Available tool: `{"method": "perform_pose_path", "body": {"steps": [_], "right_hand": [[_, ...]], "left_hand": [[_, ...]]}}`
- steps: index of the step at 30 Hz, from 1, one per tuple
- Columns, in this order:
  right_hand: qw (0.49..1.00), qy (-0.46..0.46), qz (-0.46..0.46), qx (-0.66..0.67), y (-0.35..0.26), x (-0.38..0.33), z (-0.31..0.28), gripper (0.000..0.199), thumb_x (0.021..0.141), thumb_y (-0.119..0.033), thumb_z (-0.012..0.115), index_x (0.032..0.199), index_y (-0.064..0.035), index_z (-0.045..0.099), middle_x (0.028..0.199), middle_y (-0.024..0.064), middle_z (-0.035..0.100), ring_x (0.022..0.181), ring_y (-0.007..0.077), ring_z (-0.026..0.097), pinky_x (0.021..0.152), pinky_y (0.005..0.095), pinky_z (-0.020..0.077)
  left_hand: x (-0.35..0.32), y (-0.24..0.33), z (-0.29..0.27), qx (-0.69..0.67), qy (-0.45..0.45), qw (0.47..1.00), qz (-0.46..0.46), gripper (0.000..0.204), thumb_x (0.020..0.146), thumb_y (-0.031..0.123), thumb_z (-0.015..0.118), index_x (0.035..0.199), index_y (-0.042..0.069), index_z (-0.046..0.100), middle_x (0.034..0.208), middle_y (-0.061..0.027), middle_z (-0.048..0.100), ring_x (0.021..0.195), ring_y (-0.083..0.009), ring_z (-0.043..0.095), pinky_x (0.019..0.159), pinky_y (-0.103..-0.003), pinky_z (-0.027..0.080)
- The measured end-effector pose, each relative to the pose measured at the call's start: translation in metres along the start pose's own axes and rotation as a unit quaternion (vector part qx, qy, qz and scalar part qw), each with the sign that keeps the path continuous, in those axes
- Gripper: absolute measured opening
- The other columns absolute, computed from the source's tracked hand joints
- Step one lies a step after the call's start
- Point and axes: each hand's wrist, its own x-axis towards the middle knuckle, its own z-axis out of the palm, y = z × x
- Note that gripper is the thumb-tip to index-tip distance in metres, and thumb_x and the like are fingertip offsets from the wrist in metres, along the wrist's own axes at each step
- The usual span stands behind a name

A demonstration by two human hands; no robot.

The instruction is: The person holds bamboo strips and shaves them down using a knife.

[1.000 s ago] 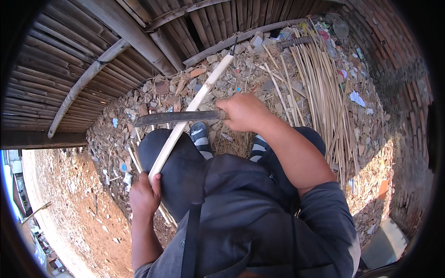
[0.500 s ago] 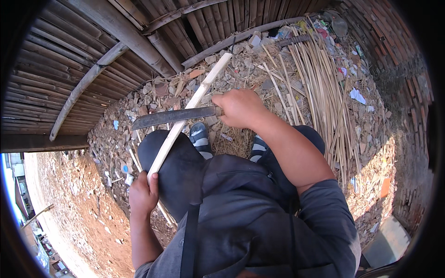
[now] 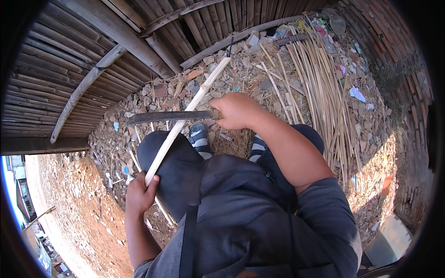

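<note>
Thin strips, loose pile, too many to count, on rubble. Pale wooden length, one, slanting over left knee. Long-bladed knife, one, crossing pale wooden length; contact unclear. Sandals, two. Hands, two: right hand, grip wrapped around knife handle; left hand, grip clamped on lower end of wood. Right forearm angled inward; left forearm near upright.
</note>
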Motion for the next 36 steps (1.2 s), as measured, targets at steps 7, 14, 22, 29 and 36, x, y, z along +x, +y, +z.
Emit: {"method": "perform_pose_path", "body": {"steps": [7, 14, 22, 29, 36], "right_hand": [[0.992, 0.03, 0.04, 0.113, 0.036, 0.016, 0.01, 0.046, 0.08, -0.033, 0.077, 0.113, -0.0021, 0.069, 0.092, 0.0213, 0.072, 0.087, 0.0393, 0.07, 0.081, 0.0446, 0.0547], [0.998, -0.044, 0.024, 0.04, 0.01, 0.004, -0.006, 0.036, 0.079, -0.03, 0.076, 0.105, -0.0059, 0.071, 0.098, 0.0191, 0.072, 0.097, 0.0392, 0.068, 0.087, 0.0461, 0.0538], [0.99, 0.037, 0.11, 0.085, 0.043, 0.009, -0.001, 0.043, 0.08, -0.031, 0.076, 0.115, -0.0068, 0.07, 0.102, 0.0228, 0.071, 0.1, 0.0403, 0.068, 0.089, 0.0472, 0.0535], [0.997, -0.012, 0.037, 0.068, 0.045, 0.015, 0.005, 0.043, 0.08, -0.031, 0.076, 0.114, -0.0051, 0.07, 0.094, 0.023, 0.071, 0.095, 0.0415, 0.068, 0.085, 0.0475, 0.0536], [0.987, 0.055, 0.127, 0.085, 0.03, 0.009, -0.004, 0.052, 0.081, -0.031, 0.075, 0.123, -0.0025, 0.066, 0.109, 0.0251, 0.07, 0.102, 0.0408, 0.068, 0.091, 0.046, 0.053]], "left_hand": [[0.005, -0.002, 0.001, 0.005, -0.003, 1.0, -0.015, 0.056, 0.098, 0.053, 0.059, 0.085, -0.001, 0.057, 0.072, -0.0267, 0.063, 0.074, -0.0482, 0.065, 0.066, -0.053, 0.048], [0.006, -0.002, -0.003, -0.017, -0.025, 1.0, 0.002, 0.055, 0.098, 0.052, 0.06, 0.086, -0.002, 0.058, 0.074, -0.0264, 0.064, 0.075, -0.0469, 0.065, 0.067, -0.052, 0.048], [0.006, -0.002, -0.002, -0.007, -0.015, 1.0, -0.015, 0.052, 0.098, 0.05, 0.062, 0.086, -0.001, 0.058, 0.072, -0.0244, 0.064, 0.072, -0.0456, 0.063, 0.066, -0.05, 0.048], [0.004, 0.003, -0.002, -0.02, -0.008, 1.0, -0.02, 0.048, 0.098, 0.046, 0.063, 0.086, -0.001, 0.058, 0.073, -0.0248, 0.064, 0.073, -0.0458, 0.065, 0.066, -0.051, 0.048], [0.002, 0.002, 0.002, 0.048, 0.018, 0.999, -0.016, 0.046, 0.097, 0.044, 0.064, 0.086, 0.0, 0.058, 0.071, -0.0241, 0.064, 0.073, -0.0473, 0.065, 0.065, -0.053, 0.048]]}}
